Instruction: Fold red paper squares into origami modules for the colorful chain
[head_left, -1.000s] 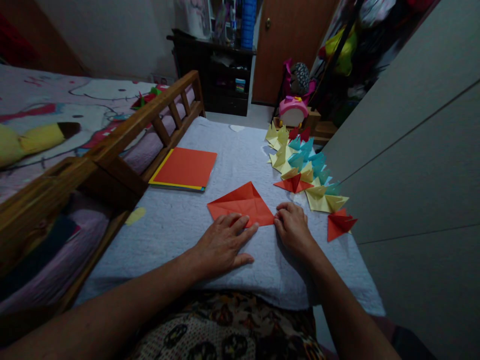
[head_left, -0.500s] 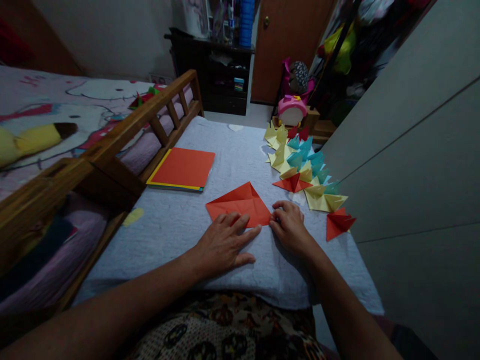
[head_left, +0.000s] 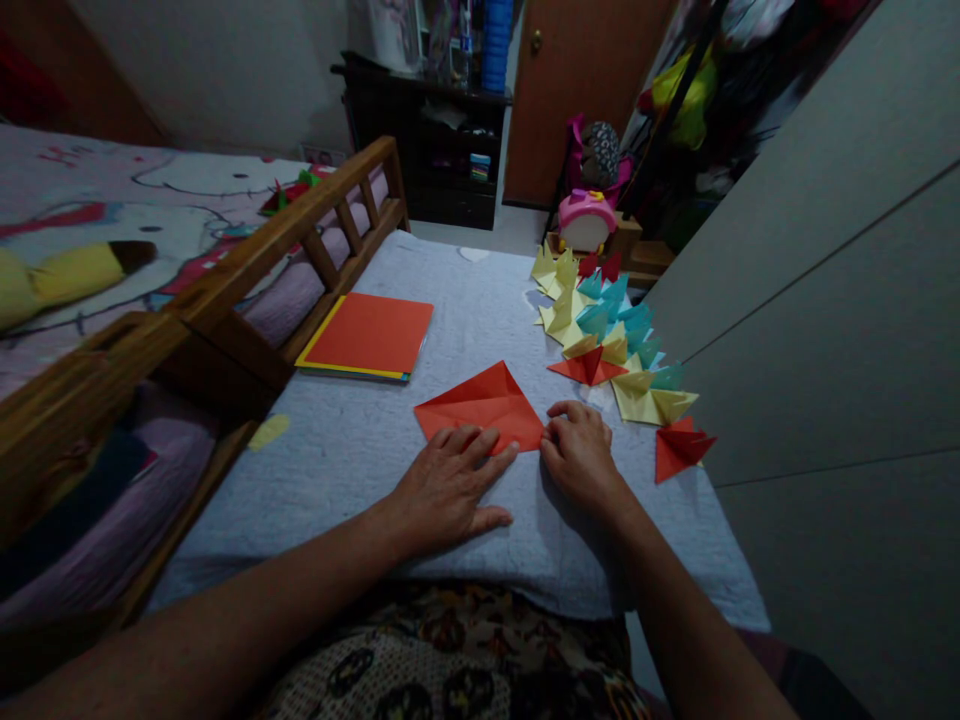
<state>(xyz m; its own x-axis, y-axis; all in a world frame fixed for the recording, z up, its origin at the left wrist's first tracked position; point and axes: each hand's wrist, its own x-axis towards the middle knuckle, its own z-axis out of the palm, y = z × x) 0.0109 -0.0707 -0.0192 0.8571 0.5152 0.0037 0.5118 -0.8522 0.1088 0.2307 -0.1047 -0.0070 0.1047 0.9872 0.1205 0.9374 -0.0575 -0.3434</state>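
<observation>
Head view: just below the frame's centre, the folded red paper [head_left: 486,408] lies partly under the left hand [head_left: 444,485], fingers spread; the right hand [head_left: 580,452] seems to pinch its right corner. Uneven pressure could skew a crease.

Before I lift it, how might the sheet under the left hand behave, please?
The sheet looks thin, so probably light. Its creases suggest it may bend there. Lying flat, it seems unlikely to roll.
</observation>
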